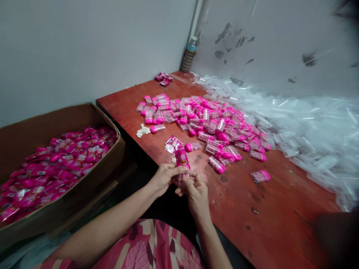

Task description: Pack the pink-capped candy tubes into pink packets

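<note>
Over the table's near edge, my left hand (165, 177) pinches a pink printed wrapper sleeve (182, 157) between thumb and fingers. Just right of it, my right hand (196, 188) grips a small clear bottle of pink candies (183, 179), its lower part largely covered by my fingers. The bottle and the sleeve meet between both hands; how far one sits inside the other I cannot make out. Beyond them lie a few flat printed sleeves (172, 143) and a pink-capped candy bottle (193, 146) on its side.
A heap of pink-capped bottles (213, 123) covers the middle of the red table (280, 209). Clear plastic sleeves (303, 123) are piled along the wall. At left, a cardboard box (119, 138) holds many wrapped pink bottles (67, 160). A woven-covered flask (189, 56) stands in the corner.
</note>
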Action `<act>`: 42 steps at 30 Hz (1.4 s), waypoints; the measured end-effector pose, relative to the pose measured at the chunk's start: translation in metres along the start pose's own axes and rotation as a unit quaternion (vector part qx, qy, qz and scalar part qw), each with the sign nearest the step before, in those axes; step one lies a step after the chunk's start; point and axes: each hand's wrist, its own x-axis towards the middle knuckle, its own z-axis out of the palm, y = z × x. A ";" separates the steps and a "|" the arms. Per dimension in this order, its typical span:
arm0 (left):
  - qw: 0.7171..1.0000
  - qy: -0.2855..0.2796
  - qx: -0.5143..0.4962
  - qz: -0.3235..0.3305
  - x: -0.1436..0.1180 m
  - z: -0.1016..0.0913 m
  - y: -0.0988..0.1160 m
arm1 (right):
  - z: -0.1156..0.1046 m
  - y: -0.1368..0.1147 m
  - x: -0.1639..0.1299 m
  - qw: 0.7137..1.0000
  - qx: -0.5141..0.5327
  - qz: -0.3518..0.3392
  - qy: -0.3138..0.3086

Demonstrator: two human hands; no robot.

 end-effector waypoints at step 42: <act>0.610 0.332 0.661 0.284 0.051 -0.134 0.093 | 0.002 -0.001 0.015 0.998 -0.028 0.051 -0.022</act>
